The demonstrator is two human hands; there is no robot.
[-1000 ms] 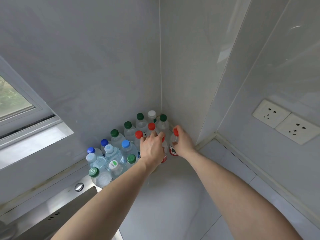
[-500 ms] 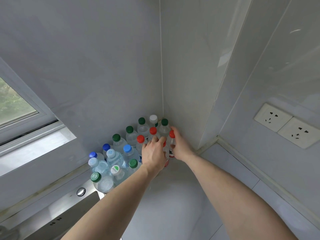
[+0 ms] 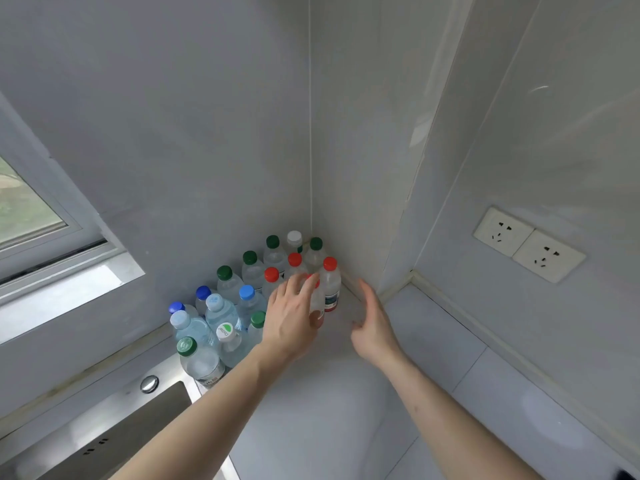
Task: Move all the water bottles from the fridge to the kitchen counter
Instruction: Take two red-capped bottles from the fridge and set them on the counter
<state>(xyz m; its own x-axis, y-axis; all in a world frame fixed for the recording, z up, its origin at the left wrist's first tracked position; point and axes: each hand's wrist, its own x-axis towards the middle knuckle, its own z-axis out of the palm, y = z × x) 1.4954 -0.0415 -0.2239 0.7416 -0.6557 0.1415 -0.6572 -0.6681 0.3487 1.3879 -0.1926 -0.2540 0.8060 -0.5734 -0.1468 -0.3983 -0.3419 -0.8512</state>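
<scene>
A cluster of clear plastic water bottles with green, blue, red and white caps (image 3: 242,306) stands on the pale grey desk (image 3: 318,410), in the tiled wall corner. Left hand (image 3: 291,320) and right hand (image 3: 372,323) are released, fingers straight, grasping nothing. Delivery appears well advanced; the fridge is unseen. Steel sink (image 3: 104,434), window (image 3: 27,209), white wall sockets (image 3: 528,244).

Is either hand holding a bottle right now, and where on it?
No. The right hand is open, clear of the bottles. The left hand is open, fingers straight in front of a red-capped bottle; contact unclear.
</scene>
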